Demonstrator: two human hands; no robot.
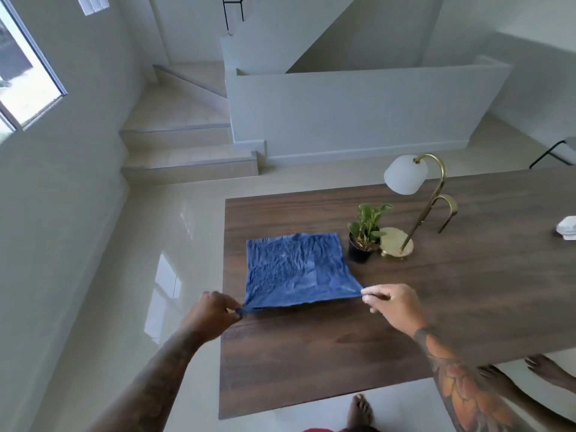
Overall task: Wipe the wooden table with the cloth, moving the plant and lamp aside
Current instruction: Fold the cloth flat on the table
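Observation:
A blue cloth (299, 269) is spread flat over the left part of the dark wooden table (343, 353). My left hand (212, 313) pinches its near left corner, just over the table's left edge. My right hand (396, 307) pinches the near right corner. The near edge of the cloth is stretched between both hands and lifted slightly. Right of the cloth stands a small green plant in a black pot (363, 235). Touching the pot's right side is the round base of a brass lamp (414, 213) with a white shade.
A white object (567, 227) lies at the table's right edge. A black chair leg (548, 154) shows beyond the table. Tiled steps (187, 145) and a low white wall rise behind. My bare foot (360, 410) is under the near edge; another person's foot (548, 369) stands right.

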